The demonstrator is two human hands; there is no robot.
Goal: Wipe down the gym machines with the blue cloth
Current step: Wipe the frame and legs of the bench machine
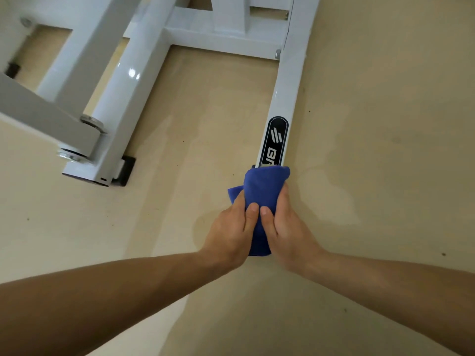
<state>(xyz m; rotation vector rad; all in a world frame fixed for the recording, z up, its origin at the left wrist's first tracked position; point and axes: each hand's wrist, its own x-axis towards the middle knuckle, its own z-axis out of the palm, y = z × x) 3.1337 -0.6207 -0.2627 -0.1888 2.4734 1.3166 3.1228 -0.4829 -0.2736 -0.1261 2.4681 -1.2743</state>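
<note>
Both forearms reached in from the near edge, the left forearm [102, 291] from the near left and the right forearm [385, 286] from the near right, and met in the middle of my view. My left hand [231, 227] and right hand [285, 227] sat side by side, almost touching, each gripping the blue cloth [262, 186]. The two thumbs lay next to each other on top of it, and the fingers curled down its left and right sides. A fold of cloth stuck out to the left, past the left hand's fingers.

From what I could see, the cloth was bunched over the near end of a white floor rail [285, 93] of the gym machine. It covered the near end of the black label [275, 140] on that rail, so only the first white letters and a striped logo showed. The rail ran away from me to a white crossbar [226, 42] at the far side, with a bolt [278, 53] at the joint.

Further left, a thick glossy white beam [120, 93] ran from the crossbar back toward the near left and ended beside a black foot pad [127, 170]. A grey arm [38, 116] crossed in from the left edge and joined that beam at a pivot with metal washers.

Everything stood on a beige floor [385, 124], which showed darker patches to the right of the hands and a few small dark specks.
</note>
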